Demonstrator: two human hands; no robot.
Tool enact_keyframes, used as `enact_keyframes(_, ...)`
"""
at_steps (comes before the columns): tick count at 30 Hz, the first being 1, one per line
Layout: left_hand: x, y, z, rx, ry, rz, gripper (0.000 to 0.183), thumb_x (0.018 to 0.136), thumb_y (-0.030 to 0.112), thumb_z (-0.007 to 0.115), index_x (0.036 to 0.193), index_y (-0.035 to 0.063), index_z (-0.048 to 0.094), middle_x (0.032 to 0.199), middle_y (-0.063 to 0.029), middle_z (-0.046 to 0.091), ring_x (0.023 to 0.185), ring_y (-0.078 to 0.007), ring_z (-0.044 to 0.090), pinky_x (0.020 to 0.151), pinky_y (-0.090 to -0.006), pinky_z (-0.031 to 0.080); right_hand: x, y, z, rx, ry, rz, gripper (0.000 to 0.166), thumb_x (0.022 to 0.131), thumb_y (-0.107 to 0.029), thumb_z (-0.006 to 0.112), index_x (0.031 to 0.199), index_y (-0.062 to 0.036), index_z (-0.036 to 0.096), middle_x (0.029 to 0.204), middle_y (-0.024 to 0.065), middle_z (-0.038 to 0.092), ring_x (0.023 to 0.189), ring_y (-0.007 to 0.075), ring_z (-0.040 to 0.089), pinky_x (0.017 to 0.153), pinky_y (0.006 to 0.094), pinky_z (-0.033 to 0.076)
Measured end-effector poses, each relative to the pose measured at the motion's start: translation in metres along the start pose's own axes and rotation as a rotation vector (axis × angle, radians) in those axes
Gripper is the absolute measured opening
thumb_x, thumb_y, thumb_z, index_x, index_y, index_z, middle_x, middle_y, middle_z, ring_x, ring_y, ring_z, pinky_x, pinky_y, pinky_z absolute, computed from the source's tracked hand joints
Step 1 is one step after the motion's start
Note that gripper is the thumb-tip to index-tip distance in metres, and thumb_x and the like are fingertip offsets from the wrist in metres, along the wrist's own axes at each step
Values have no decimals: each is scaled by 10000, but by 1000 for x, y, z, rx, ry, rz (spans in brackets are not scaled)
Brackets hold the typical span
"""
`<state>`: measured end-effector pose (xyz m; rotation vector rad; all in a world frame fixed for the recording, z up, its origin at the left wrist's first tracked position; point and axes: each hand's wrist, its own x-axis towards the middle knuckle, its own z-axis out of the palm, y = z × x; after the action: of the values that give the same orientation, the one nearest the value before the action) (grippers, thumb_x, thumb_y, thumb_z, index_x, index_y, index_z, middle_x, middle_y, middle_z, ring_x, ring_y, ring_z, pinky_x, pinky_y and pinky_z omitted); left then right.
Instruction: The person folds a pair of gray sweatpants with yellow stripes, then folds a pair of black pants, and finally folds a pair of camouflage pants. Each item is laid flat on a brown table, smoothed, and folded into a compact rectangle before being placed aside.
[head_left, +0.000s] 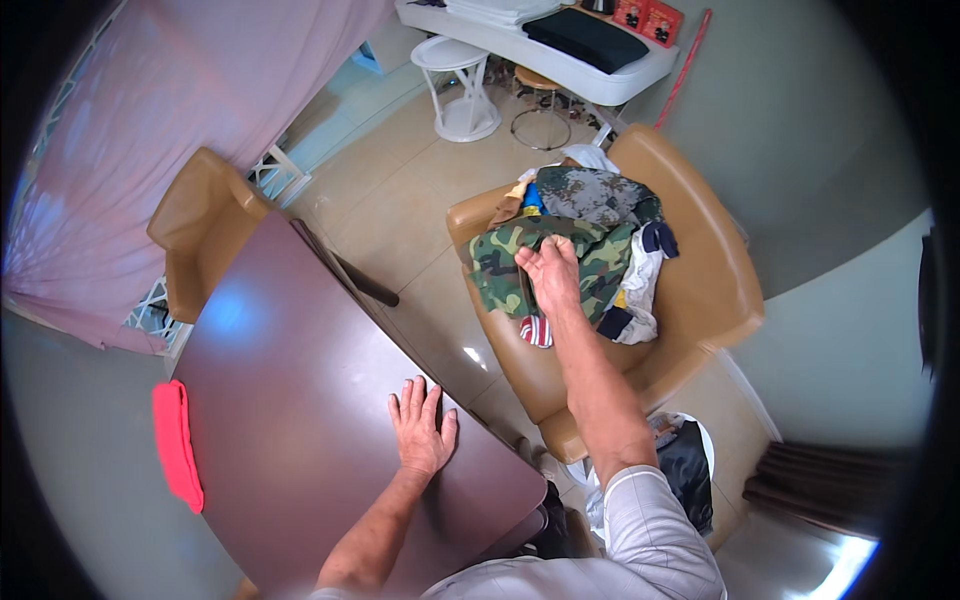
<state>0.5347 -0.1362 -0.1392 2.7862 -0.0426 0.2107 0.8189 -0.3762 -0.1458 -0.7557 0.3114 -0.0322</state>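
Note:
My left hand (421, 427) lies palm down with its fingers apart on the dark brown table (300, 390), close to its right edge. My right hand (553, 274) reaches over a green camouflage garment (499, 259) on the seat of a tan leather armchair (697, 247). Its fingers are bent at the cloth; whether they pinch it cannot be seen. Behind that garment lies a grey digital-camouflage garment (592, 195). White cloth with dark blue parts (641, 292) lies to the right, and a red-and-white striped piece (535, 331) at the seat's front. A folded red cloth (177, 446) rests at the table's far left edge.
A second tan chair (202, 225) stands beyond the table, by a pink curtain (187, 75). Farther back are a white side table (456, 56), a round stool (536, 79) and a white desk (615, 86). A container with dark cloth (686, 465) stands near my right arm.

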Motion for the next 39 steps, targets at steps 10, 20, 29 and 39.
enact_keyframes(10, -5, -2, 4, -16, 75, 16, 529, 979, 301, 691, 1444, 64, 603, 1615, -211, 487, 1554, -408, 364, 1281, -652, 186, -35, -161, 81, 242, -342, -217, 81, 1073, -89, 548, 1121, -73, 612, 999, 65, 658, 787, 188, 579, 945, 491, 577)
enact_keyframes(20, 2, -22, 9, -280, 64, 6, 674, 916, 363, 781, 1477, 53, 576, 1595, -241, 501, 1526, -440, 396, 1274, -641, 216, -182, -286, 274, 197, -1026, -117, 198, 1034, 17, 504, 1101, -42, 681, 1049, 138, 748, 814, 201, 709, 822, 359, 630)
enact_keyframes(29, -53, -25, -153, -1355, 240, -218, 960, 1018, 284, 759, 1714, 53, 139, 1683, -227, 354, 1348, -312, 583, 989, -379, 576, -424, -164, 439, 286, -1372, 107, 130, 1140, -94, 440, 1187, -29, 543, 925, 155, 727, 793, 263, 742, 777, 442, 661)
enact_keyframes(39, -329, -125, -215, -1382, 734, -462, 957, 913, 197, 850, 1662, 70, 267, 1573, -126, 434, 1319, -266, 567, 985, -397, 599, -764, 166, 323, -142, -1506, 745, 226, 1120, -242, 492, 1054, -30, 529, 905, 36, 571, 684, 105, 626, 640, 288, 524)
